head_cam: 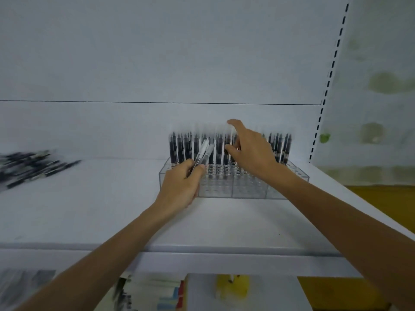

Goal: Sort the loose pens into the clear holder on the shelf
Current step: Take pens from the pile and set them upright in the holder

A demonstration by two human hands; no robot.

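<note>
A clear holder (pixel 226 187) with many small holes stands on the white shelf (pixel 89 209). Its back rows are filled with upright black pens (pixel 179 149). My left hand (pixel 182 187) is at the holder's left front corner, shut on a few pens (pixel 203 153) with clear caps that point up and to the right. My right hand (pixel 251 149) reaches over the holder's middle, fingers spread among the upright pens; whether it grips one is hidden by blur. A pile of loose black pens (pixel 31 167) lies on the shelf at the far left.
The shelf's back panel rises behind the holder, and a slotted upright (pixel 323 104) stands at the right. Below the shelf's front edge lie a white box with a yellow item (pixel 233 286) and coloured packets (pixel 166 295).
</note>
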